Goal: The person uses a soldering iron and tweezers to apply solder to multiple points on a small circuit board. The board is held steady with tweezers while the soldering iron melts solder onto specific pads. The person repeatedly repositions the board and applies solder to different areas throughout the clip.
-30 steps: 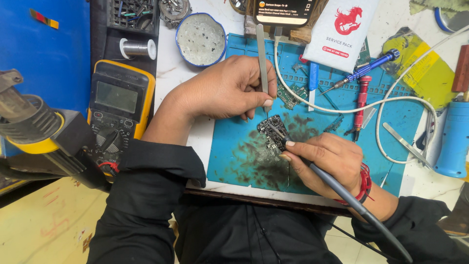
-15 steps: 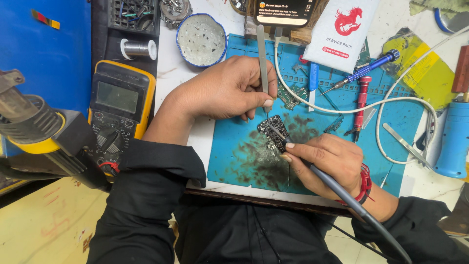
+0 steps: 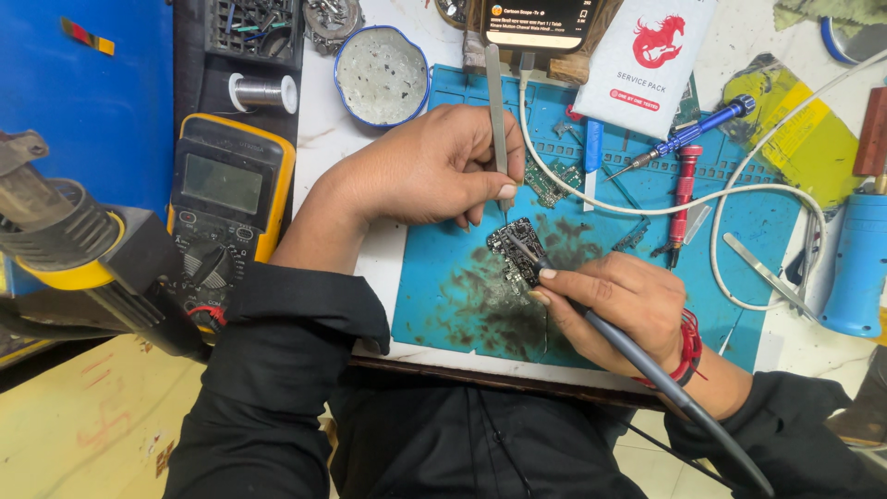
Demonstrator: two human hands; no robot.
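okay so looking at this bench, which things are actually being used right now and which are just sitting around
In use:
left hand pinching the tweezers
right hand holding the soldering iron
small circuit board under both tips
blue work mat

Lying about:
yellow multimeter
round tin
solder spool
blue screwdriver
red screwdriver
white cable
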